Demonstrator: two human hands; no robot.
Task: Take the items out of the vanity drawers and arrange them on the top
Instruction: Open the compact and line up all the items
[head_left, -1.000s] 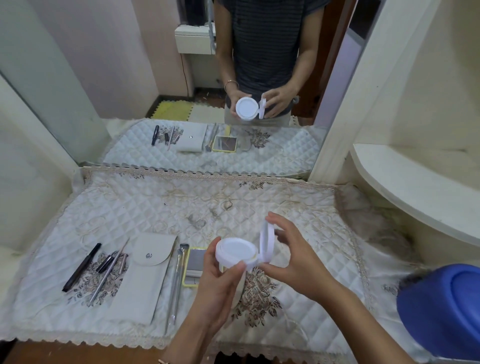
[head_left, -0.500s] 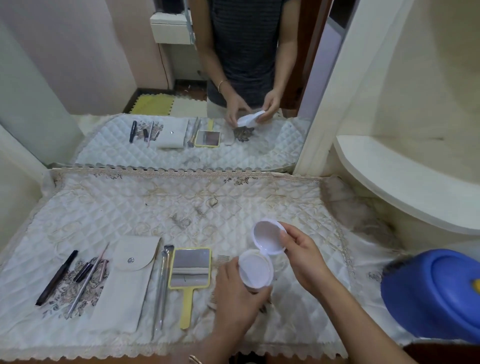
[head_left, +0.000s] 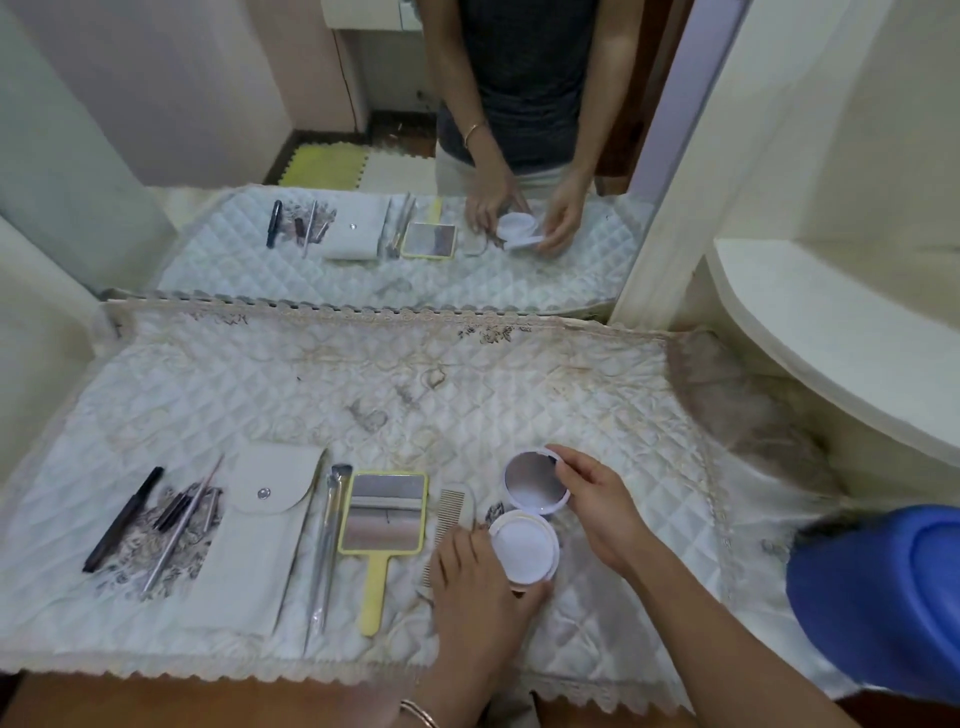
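On the surface (head_left: 467, 395), a compact (head_left: 524, 545) is clamped by left hand (head_left: 478, 587) fingers and pinched open by the right hand (head_left: 602, 514), likely for display.

Back half of quilted cloth (head_left: 467, 395) bare, from item row to wall mirror (head_left: 208, 104) — widest free room, reachable from either side. Front-left crowded: black pen (head_left: 122, 519), thin sticks (head_left: 179, 512), pouch (head_left: 249, 551), metal tools (head_left: 328, 540), hand mirror (head_left: 384, 512), comb (head_left: 451, 506) side by side w/ only slim gaps btw them. Open compact (head_left: 524, 545) just right of comb, left hand (head_left: 478, 587) gripping base, right hand (head_left: 602, 509) pinching lid — front-centre blocked. Bare cloth right of that, up to blue container (head_left: 883, 597) at front-right. Curved shelf (head_left: 810, 332) juts over far-right edge.
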